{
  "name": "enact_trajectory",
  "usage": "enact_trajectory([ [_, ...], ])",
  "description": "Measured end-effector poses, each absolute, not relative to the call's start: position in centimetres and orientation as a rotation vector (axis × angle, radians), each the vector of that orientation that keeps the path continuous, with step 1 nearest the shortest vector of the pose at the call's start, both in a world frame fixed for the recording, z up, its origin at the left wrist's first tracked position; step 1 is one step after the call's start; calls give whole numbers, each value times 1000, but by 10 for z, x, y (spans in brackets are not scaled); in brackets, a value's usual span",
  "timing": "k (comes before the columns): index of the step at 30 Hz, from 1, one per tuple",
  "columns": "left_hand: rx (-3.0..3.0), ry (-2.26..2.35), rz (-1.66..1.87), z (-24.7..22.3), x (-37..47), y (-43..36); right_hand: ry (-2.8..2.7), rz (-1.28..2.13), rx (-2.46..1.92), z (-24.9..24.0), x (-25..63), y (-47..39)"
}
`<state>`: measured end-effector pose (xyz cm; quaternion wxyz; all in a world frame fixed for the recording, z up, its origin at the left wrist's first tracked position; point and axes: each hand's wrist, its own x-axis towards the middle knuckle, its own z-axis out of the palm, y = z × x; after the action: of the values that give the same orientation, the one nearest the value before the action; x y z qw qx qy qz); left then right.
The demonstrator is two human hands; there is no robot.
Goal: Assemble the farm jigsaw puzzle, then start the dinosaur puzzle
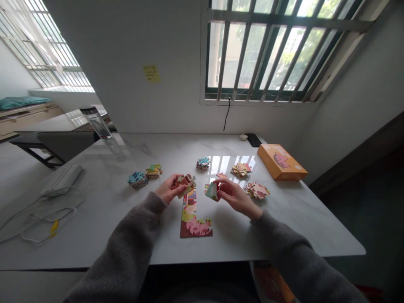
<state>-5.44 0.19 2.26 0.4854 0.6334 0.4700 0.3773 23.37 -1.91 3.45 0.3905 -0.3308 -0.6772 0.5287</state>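
Observation:
My left hand (pixel 169 189) grips a stack of puzzle pieces (pixel 186 183) above the upper end of a partly joined puzzle (pixel 198 227). The joined part forms an L shape, with a pink figure at its lower edge. To the right, my right hand (pixel 232 194) pinches a green and white puzzle piece (pixel 211 191). Part of a loose piece (pixel 221 175) shows on the table just beyond my right hand. What lies beneath the stack and my fingers is hidden.
Piece piles lie around: blue (pixel 138 179) and green (pixel 154 170) left, teal (pixel 203 163) behind, yellow (pixel 241 169) and pink (pixel 257 190) right. An orange box (pixel 281 162), a black flat object (pixel 253 140), a bottle (pixel 99 124) and white cables (pixel 41 214) rest farther out.

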Motion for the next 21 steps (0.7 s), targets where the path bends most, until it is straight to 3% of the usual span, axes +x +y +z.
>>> enact_trajectory([
  [8, 1752, 1617, 859, 5, -126, -2, -1542, 1253, -1007, 10, 218, 5],
  [21, 2172, 1981, 672, -19, -132, 5, -1509, 1236, -1047, 10, 223, -3],
])
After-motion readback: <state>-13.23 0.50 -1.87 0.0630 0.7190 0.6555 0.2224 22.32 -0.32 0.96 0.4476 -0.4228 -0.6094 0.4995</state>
